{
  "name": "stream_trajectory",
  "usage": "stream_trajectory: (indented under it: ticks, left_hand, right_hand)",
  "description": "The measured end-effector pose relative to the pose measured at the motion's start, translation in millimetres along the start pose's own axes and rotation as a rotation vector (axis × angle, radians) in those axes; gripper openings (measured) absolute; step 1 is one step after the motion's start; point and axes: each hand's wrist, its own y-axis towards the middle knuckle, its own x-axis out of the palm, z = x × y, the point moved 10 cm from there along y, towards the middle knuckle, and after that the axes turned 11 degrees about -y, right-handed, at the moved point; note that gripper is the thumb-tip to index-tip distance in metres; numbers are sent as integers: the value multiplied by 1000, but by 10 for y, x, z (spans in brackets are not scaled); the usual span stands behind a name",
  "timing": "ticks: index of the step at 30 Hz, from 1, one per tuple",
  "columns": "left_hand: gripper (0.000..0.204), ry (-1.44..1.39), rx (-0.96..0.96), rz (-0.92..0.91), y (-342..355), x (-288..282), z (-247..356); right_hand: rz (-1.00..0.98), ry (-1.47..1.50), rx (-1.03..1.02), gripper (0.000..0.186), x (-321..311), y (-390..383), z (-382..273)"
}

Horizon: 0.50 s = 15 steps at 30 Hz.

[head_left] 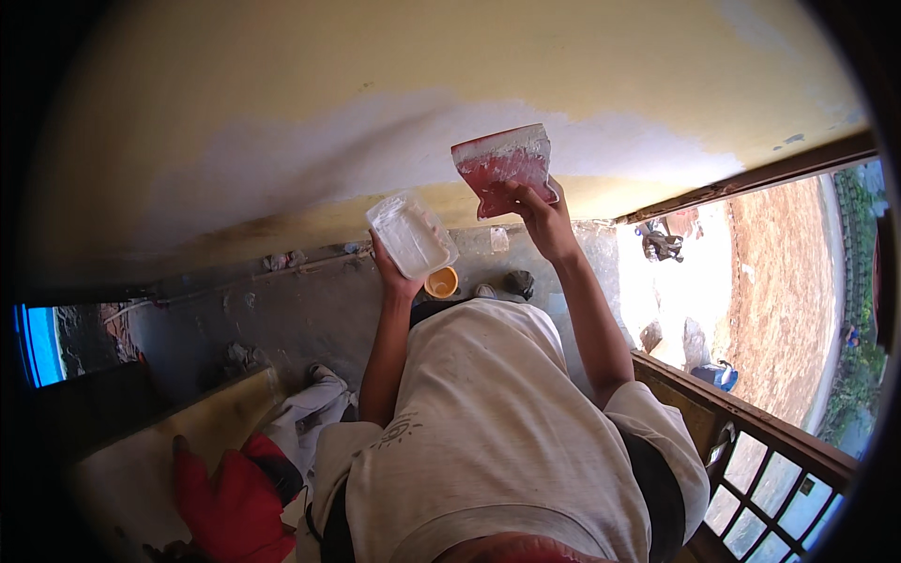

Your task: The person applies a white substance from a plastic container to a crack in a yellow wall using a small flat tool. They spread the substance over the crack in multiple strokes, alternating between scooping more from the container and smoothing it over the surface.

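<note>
The right hand [542,218] grips a red putty blade [504,165], smeared white along its top edge, raised against the yellow wall [282,84] just below a patch of white filler [310,155]. The left hand [394,274] cups a clear plastic tub [410,235] from beneath, just beside the blade. Below, an orange cup [442,281] sits on the concrete floor [300,314]

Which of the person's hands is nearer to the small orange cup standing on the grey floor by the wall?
Left. The left hand, gripping a clear plastic tub, appears right beside the small orange cup. The right hand holds a red putty blade higher up, against the wall.
</note>
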Motion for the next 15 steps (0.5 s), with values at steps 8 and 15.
stream_trajectory:
  ticks: [8,15]
  left_hand:
    - [59,-102,120,59,-353,-213,221]
    - [69,-63,160,8,-444,-369,838]
  right_hand:
    - [-121,92,162,24,613,83,725]
    - [-172,303,351,25,1209,324,1363]
